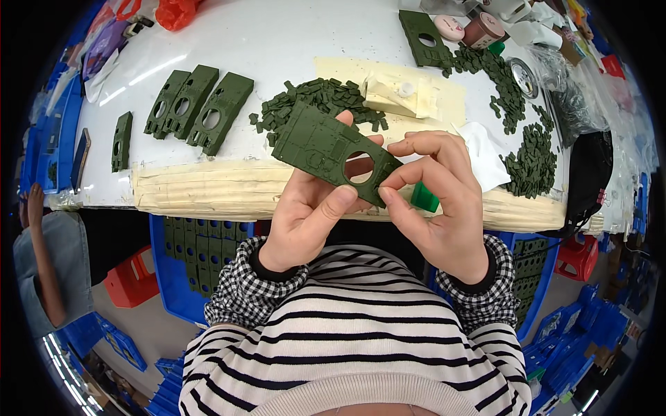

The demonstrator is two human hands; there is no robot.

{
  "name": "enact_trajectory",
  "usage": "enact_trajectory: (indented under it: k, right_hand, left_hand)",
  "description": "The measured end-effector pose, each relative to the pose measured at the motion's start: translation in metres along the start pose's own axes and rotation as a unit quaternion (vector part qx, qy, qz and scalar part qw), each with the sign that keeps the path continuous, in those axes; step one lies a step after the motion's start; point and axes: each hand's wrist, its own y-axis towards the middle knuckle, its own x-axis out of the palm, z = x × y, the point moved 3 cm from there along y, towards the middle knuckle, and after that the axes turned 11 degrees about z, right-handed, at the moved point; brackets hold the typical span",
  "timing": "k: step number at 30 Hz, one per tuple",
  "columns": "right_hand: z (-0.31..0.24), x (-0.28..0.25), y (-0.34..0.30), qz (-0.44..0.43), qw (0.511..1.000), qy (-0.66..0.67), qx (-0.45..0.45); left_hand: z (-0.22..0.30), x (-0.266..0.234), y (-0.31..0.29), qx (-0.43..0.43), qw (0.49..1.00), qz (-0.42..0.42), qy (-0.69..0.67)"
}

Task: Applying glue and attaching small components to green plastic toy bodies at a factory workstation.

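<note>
My left hand [305, 215] grips a dark green plastic model-vehicle hull [316, 142], tilted above the table's near edge. A large round hole goes through the hull, and left-hand fingers show through it. My right hand [444, 201] is closed in a pinch, thumb and forefinger touching the hull's right end; whatever small thing may be between those fingertips is hidden. Just behind the hull lies a heap of small flat green pieces [316, 97]. A bright green object [424, 199] shows below the right palm.
Several similar hulls [220, 114] lie at left, another [420, 38] at the far right. More small green pieces [531, 159] spread along the right. A tape-covered block [395, 93] stands mid-table. Blue crates [177, 284] of hulls flank my lap. Another person's arm [45, 256] is at far left.
</note>
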Motion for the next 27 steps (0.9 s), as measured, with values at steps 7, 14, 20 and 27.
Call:
enact_trajectory:
  k: [7,14,20,27]
  right_hand:
    - [0.0003,0.0013,-0.0006,0.011,1.000,-0.005,-0.006]
    - [0.0003,0.0031,-0.0018,0.024,0.999,-0.019,-0.020]
    - [0.0005,0.0052,-0.0032,0.032,0.998,-0.037,-0.040]
    - [0.0011,0.0033,-0.0036,0.025,0.999,-0.010,-0.024]
  left_hand:
    - [-0.0027,-0.0003,-0.0011,-0.005,1.000,0.010,-0.017]
    - [-0.0024,0.0008,-0.0017,-0.002,1.000,0.015,-0.017]
    - [-0.0038,0.0003,-0.0009,0.001,1.000,0.011,-0.019]
    - [-0.0040,-0.0004,-0.0009,-0.001,1.000,0.010,-0.028]
